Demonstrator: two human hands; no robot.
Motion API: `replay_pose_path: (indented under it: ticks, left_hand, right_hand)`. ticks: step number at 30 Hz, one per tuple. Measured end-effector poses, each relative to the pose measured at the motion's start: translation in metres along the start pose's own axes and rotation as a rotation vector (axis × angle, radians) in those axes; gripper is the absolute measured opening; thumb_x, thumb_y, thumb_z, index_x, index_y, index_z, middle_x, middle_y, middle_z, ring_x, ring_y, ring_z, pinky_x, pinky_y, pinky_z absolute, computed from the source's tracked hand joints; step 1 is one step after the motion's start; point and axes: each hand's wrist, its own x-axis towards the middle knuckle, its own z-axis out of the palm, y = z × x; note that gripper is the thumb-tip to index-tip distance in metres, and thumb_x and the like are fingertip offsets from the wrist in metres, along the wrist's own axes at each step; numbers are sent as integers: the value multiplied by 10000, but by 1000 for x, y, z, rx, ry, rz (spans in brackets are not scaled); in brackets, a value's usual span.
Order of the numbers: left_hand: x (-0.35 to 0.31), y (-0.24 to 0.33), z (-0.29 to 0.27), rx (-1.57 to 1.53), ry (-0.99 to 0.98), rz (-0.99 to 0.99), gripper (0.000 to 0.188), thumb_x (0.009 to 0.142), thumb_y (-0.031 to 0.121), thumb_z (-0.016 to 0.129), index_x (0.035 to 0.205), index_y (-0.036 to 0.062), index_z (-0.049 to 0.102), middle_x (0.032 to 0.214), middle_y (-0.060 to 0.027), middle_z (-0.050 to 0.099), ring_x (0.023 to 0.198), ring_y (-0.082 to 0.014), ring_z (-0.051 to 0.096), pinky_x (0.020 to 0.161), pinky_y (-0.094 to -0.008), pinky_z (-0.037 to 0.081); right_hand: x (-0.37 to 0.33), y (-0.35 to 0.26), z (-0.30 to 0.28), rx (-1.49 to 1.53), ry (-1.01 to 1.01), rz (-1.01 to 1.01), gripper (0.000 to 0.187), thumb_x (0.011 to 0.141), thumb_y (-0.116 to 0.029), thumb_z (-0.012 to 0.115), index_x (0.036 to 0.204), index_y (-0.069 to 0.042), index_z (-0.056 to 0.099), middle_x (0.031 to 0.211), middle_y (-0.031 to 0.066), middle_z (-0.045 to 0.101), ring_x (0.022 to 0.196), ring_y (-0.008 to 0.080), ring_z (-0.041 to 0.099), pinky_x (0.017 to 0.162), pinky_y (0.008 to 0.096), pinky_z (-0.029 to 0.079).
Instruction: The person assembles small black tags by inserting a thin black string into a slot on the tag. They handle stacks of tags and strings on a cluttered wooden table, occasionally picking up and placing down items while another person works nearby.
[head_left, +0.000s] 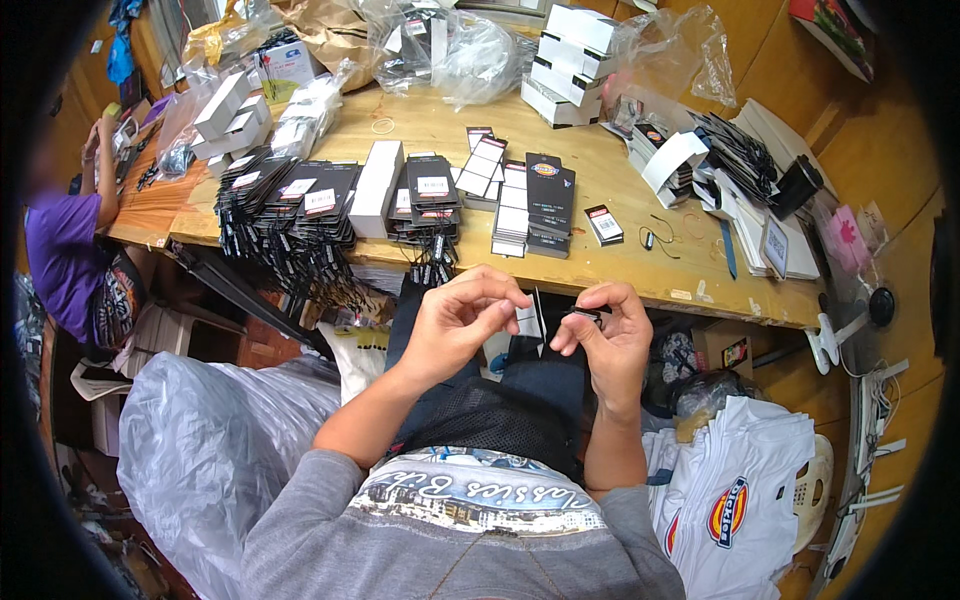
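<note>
My left hand pinches a hang tag at its upper part, just past the table's front edge. The tag is turned nearly edge-on, with a white face and a dark side. My right hand is a little apart from it, thumb and fingers closed on a small black cord piece. Whether the cord passes through the tag cannot be made out. Nearest on the table are a stack of black tags, a stack of white-faced tags and a small loose tag.
Black tags with cords hang over the front edge at left, beside a white box. White boxes stand at the back. Folded white shirts lie at right, a grey plastic bag at left. Another person sits far left.
</note>
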Motion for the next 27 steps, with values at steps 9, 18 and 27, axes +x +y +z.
replay_pose_path:
  ticks: [9, 18, 27]
  left_hand:
    - [-1, -4, 17, -20, 124, -25, 219, 726, -15, 563, 932, -39, 495, 732, -44, 538, 662, -75, 523, 611, -181, 434]
    - [2, -6, 19, 4, 139, -13, 238, 702, -24, 588, 885, -4, 438, 696, -38, 522, 627, -84, 521, 581, -196, 438]
    - [4, -4, 23, 5, 39, -51, 220, 702, -5, 599, 869, -6, 455, 712, -29, 520, 631, -70, 512, 564, -186, 435]
  right_hand:
    - [-3, 1, -3, -67, -13, -33, 86, 747, -20, 555, 808, 40, 564, 678, 67, 566, 571, 105, 546, 505, 180, 417]
    - [-4, 3, -1, -84, -6, -93, 78, 740, -1, 554, 803, 43, 566, 702, 74, 570, 587, 104, 550, 522, 180, 430]
    - [-5, 5, 0, -170, -15, -177, 69, 727, 26, 556, 794, 37, 570, 722, 76, 570, 578, 94, 534, 511, 174, 419]
